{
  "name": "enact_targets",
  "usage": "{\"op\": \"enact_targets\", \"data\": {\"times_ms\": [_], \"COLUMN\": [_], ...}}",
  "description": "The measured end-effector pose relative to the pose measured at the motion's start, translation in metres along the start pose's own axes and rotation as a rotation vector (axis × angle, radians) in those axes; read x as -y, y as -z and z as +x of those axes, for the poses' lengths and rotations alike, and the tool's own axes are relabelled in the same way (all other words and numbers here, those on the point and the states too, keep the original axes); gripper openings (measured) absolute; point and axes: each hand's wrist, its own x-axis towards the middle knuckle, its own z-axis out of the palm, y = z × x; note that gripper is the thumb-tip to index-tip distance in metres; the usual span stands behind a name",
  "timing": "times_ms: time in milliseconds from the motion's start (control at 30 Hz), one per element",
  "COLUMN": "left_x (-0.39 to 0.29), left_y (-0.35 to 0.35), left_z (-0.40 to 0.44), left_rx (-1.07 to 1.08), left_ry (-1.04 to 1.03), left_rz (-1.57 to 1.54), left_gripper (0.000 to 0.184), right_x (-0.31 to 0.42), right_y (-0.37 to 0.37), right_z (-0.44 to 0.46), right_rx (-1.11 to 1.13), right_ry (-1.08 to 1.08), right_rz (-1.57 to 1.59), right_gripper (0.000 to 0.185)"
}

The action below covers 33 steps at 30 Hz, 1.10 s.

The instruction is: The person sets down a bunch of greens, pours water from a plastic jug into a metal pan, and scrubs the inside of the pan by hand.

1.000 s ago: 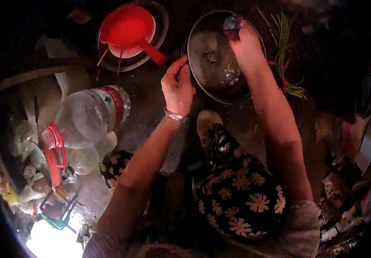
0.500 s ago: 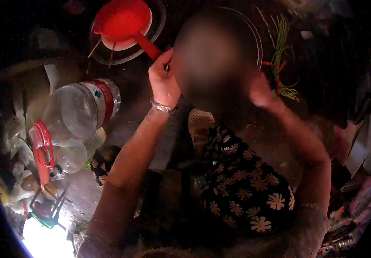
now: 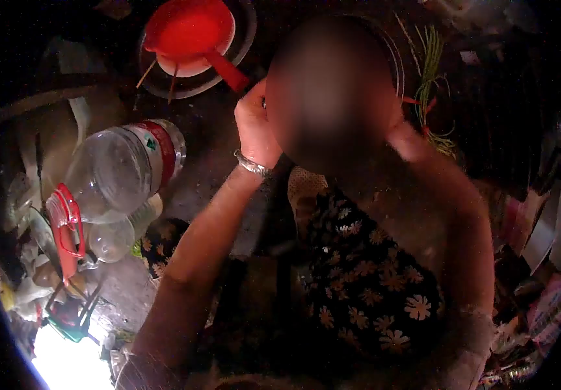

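A round pan [image 3: 398,58] shows only as a thin rim at the upper right of a blurred oval patch that covers its middle. My left hand [image 3: 257,127] is at the left of this patch, its fingers curled and partly hidden. At the right side is my right hand [image 3: 405,136], with its fingertips hidden by the blur. Whether the dark scrubber is still in it cannot be seen. Close to my left hand lies the handle of a red ladle [image 3: 192,29], which rests over a pale bowl on a round tray [image 3: 210,90].
A large clear plastic bottle [image 3: 108,172] with a red handle lies at the left. Green stalks [image 3: 428,65] tied in red are right of the pan. A bright light [image 3: 72,364] shines at the lower left. My patterned trouser leg [image 3: 371,286] is below the pan.
My right hand has come down from the pan's far right to its lower right side. My left hand has closed in on the left edge. The blurred patch now covers the pan's inside.
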Motion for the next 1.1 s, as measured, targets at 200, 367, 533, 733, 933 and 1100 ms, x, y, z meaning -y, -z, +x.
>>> {"op": "enact_targets", "data": {"times_ms": [200, 367, 533, 733, 933, 1100], "left_x": [-0.002, 0.001, 0.011, 0.018, 0.022, 0.009], "left_y": [0.003, 0.0, 0.005, 0.005, 0.005, 0.01], "left_z": [0.001, -0.005, -0.017, -0.02, -0.019, -0.017], "left_rx": [-0.028, -0.006, -0.065, -0.06, -0.086, -0.129], "left_ry": [-0.058, -0.013, 0.21, 0.089, 0.038, 0.379], "left_rz": [0.084, -0.015, -0.121, -0.064, -0.12, -0.259], "left_gripper": [0.019, 0.019, 0.02, 0.021, 0.02, 0.026], "right_x": [0.086, 0.158, 0.118, 0.039, 0.135, 0.153], "right_y": [-0.055, -0.016, 0.034, -0.049, 0.016, 0.076], "right_z": [-0.003, 0.066, 0.103, 0.039, 0.024, 0.015], "right_rx": [0.218, -0.147, -0.113, -0.223, 0.241, 0.107], "right_ry": [-0.102, -0.16, -0.035, -0.051, -0.222, -0.243], "right_rz": [-0.058, 0.79, -0.066, -0.117, 0.887, 0.614], "right_gripper": [0.044, 0.042, 0.045, 0.053, 0.045, 0.046]}}
